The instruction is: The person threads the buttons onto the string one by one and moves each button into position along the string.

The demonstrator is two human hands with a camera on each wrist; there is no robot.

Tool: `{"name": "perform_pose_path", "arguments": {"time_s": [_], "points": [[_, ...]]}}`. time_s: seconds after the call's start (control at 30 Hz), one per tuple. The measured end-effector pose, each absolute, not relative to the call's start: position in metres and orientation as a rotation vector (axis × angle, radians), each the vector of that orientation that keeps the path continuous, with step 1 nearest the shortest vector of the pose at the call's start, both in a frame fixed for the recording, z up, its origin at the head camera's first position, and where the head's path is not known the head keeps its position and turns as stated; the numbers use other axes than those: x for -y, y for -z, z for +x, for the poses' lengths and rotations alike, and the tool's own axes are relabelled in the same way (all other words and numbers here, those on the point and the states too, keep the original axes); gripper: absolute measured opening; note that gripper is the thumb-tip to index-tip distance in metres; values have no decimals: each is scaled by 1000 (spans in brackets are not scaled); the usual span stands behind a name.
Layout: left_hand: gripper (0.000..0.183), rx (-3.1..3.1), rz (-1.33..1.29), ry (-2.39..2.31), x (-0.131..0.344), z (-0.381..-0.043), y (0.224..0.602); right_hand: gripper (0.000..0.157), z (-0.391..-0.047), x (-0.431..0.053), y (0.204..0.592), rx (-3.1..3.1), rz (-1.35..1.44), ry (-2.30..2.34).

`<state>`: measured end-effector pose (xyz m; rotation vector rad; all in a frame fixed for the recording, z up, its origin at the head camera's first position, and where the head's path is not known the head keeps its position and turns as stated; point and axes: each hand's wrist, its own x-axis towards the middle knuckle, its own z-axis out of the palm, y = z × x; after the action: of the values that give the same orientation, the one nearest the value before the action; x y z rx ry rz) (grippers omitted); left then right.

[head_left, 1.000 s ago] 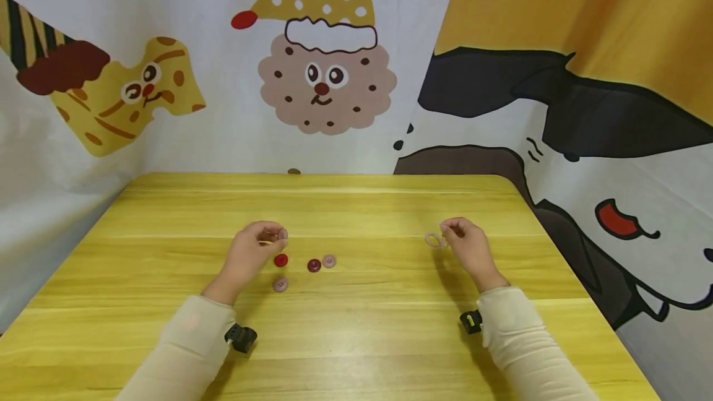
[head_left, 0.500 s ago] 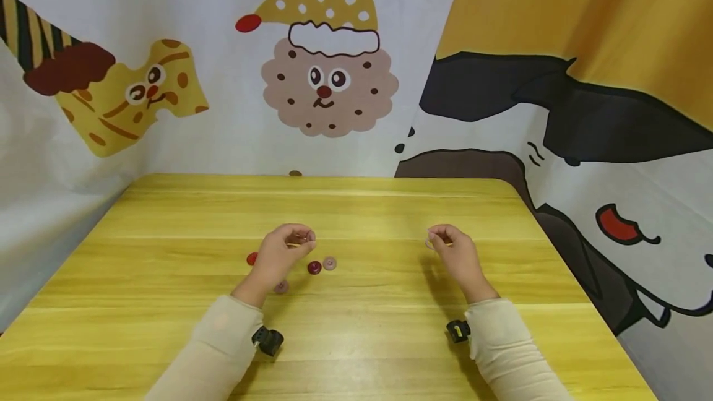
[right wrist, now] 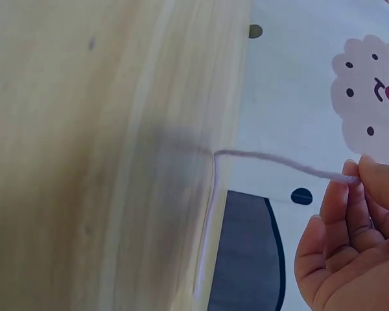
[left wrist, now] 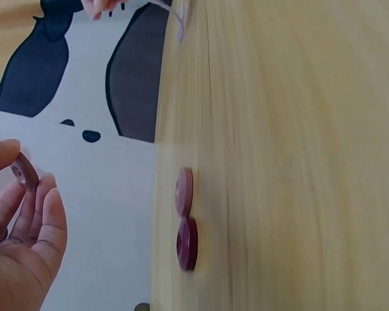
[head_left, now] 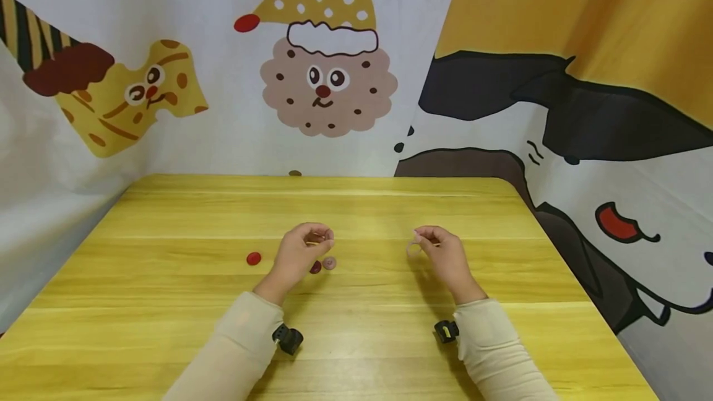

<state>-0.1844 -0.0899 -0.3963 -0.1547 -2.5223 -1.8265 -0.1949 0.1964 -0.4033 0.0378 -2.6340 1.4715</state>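
Note:
My left hand [head_left: 295, 257] pinches a mauve button [left wrist: 26, 172] between thumb and fingertip, raised above the tabletop. Opposite it, my right hand [head_left: 447, 260] grips one end of a thin lilac string [right wrist: 272, 157] with thumb and fingertips. The rest of that string bends down onto the table. Just below my left hand, a dark red button [left wrist: 187, 243] and a pale mauve button [left wrist: 185, 191] lie side by side. Further left on the wood is a bright red button [head_left: 254, 258]. My left forearm hides the spot where another mauve button lay.
The light wooden table [head_left: 356, 327] ends at a back edge against a cartoon-printed curtain [head_left: 223, 141]. A black wrist camera [head_left: 288, 339] sits at my left cuff, and a second wrist camera [head_left: 446, 331] at my right.
Both hands have moved inward, the left carrying its button right, the right bringing the string left. The bright red button shifted left on the table during the first half second.

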Motion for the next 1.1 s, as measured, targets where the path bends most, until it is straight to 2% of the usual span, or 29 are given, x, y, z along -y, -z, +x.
{"name": "perform_pose_path", "arguments": {"time_s": [0.43,1.1], "points": [[21,2428,-150,2103,71,-186,396,17,-193,-180,401,2627,62,-1434],[12,2458,-357,1920,53,-182,397,9,-182,-164,400,2646,153,-1448]]}}
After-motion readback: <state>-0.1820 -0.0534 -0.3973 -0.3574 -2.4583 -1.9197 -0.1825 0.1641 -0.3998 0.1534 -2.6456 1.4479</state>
